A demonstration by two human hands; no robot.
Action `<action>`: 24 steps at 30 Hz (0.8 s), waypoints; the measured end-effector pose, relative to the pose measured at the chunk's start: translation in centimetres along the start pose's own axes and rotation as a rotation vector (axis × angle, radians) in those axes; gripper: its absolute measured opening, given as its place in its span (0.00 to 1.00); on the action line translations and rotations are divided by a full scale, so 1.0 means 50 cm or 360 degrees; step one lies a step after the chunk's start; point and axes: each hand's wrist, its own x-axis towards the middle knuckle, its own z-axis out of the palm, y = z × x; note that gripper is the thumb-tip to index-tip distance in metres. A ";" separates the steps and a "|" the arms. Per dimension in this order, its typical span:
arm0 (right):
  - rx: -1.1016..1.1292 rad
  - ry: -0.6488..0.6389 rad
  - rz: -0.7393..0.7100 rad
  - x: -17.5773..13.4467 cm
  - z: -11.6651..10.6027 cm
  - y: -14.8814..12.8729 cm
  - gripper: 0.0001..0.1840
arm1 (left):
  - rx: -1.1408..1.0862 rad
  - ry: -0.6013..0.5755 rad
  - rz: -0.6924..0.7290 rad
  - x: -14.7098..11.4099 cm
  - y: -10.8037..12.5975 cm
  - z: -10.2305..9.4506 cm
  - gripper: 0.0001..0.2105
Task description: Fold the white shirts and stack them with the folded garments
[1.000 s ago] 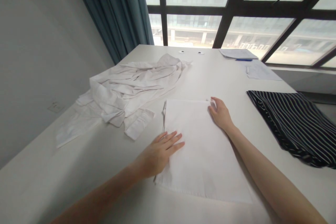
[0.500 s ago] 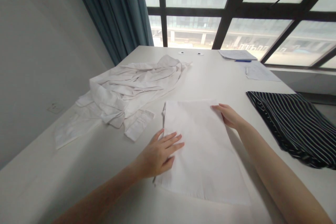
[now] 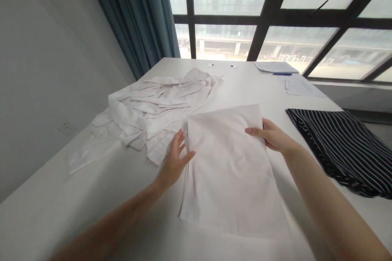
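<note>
From my end, I have the right hand [image 3: 274,135] pinching the folded white cloth [image 3: 229,171] by its far right corner, seemingly to hold that end off the table [image 3: 245,85], left hand [image 3: 173,161] cupping its left edge, grip unclear, probably steadying.

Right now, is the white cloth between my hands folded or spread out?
Folded: the white cloth shows layered edges down its left side, while your right hand grips its right edge. I can't tell how many layers.

teal curtain [image 3: 137,12] beside window [image 3: 225,40] | papers [image 3: 275,67] at far right, blue pen [image 3: 282,74] among them | wall socket [image 3: 67,128] left
</note>
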 end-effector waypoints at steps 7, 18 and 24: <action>0.0138 0.0031 -0.0096 -0.042 0.016 -0.019 0.27 | -0.0694 -0.0093 -0.0692 0.044 0.069 0.032 0.28; -0.0303 0.0451 -0.0019 -0.167 0.018 0.117 0.28 | -0.0487 -0.0029 -0.0462 0.040 0.067 0.101 0.21; -0.0611 0.1157 -0.0145 -0.256 -0.176 0.023 0.28 | -0.0887 -0.0795 -0.0417 0.053 0.107 0.170 0.31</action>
